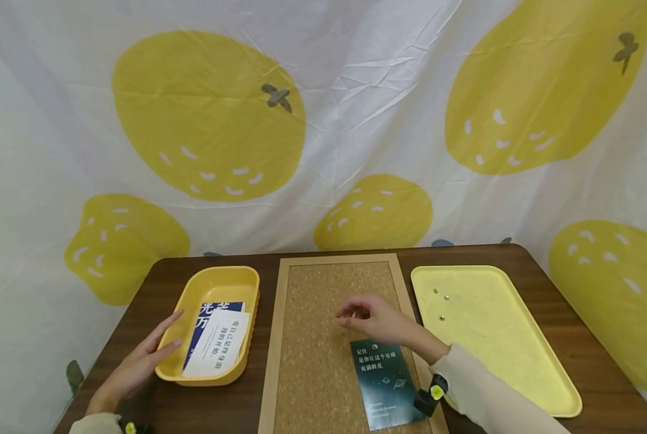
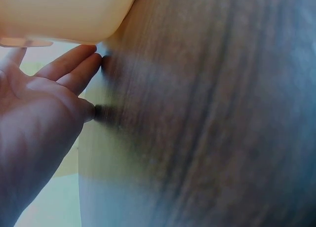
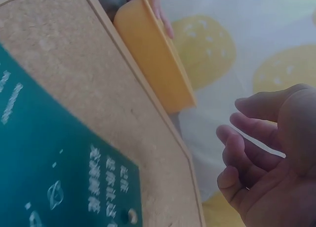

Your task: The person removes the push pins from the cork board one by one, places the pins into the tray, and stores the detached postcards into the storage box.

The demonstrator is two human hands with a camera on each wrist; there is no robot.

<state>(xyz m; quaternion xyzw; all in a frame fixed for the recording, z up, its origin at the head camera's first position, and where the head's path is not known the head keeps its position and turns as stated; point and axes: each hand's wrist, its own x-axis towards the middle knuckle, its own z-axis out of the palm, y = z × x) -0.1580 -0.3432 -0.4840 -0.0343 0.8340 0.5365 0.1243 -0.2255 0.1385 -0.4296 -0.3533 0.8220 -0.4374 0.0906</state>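
My left hand (image 1: 131, 364) touches the left side of a yellow plastic basket (image 1: 209, 281), its fingers extended along the rim and wall. In the basket, a white card (image 1: 218, 345) with dark lettering lies over blue cards (image 1: 197, 333). My right hand (image 1: 376, 319) hovers over a wood-framed corkboard (image 1: 312, 361), fingers loosely bent around nothing. Just below that hand, a dark teal card (image 1: 384, 389) with white writing and planet drawings lies on the board's lower right. A small round metallic thumbtack (image 3: 132, 216) sits at its top edge.
To the right of the board is a pale yellow tray (image 1: 508, 349) holding 3 small metallic tacks (image 1: 441, 318). All stand on a dark wooden table (image 1: 231, 410). Behind it hangs a white curtain (image 1: 345, 120) printed with yellow fruit.
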